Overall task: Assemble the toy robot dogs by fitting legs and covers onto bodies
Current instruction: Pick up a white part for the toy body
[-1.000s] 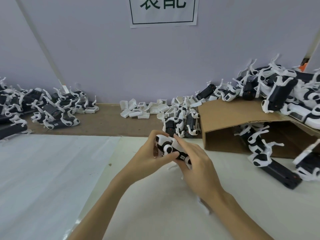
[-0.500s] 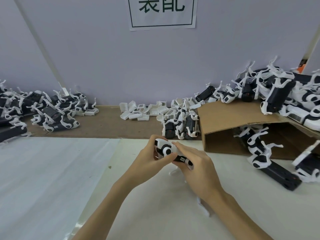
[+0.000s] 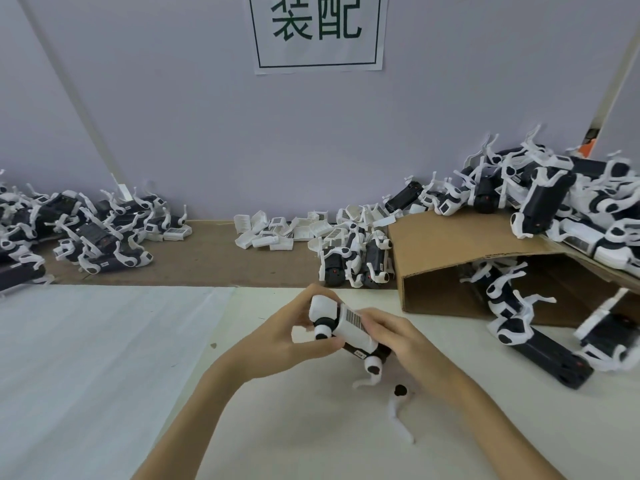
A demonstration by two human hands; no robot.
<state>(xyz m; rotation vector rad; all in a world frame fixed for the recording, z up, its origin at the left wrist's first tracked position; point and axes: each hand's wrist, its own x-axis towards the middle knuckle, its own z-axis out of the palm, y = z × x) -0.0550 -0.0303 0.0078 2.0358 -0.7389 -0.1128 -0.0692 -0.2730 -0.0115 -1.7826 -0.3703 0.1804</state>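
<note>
A toy robot dog (image 3: 348, 327) with a black body and a white barcoded cover is held above the white table between both hands. My left hand (image 3: 284, 336) grips its front end, thumb under a white leg joint. My right hand (image 3: 405, 341) grips its rear end from the right. White legs with black joints hang below the dog (image 3: 373, 370); whether the lowest leg (image 3: 398, 407) is attached or lies loose I cannot tell. Loose white covers (image 3: 277, 230) lie in a heap at the back.
An open cardboard box (image 3: 450, 268) lies on its side at right with dogs spilling from it (image 3: 512, 317) and piled on top (image 3: 554, 202). More dogs are heaped at back left (image 3: 86, 233) and centre (image 3: 356, 261). A paper sign (image 3: 318, 29) hangs on the wall.
Both hands have turned the dog over, so the white barcoded cover now faces up and the legs hang down. The hands stay at the same place on the table.
</note>
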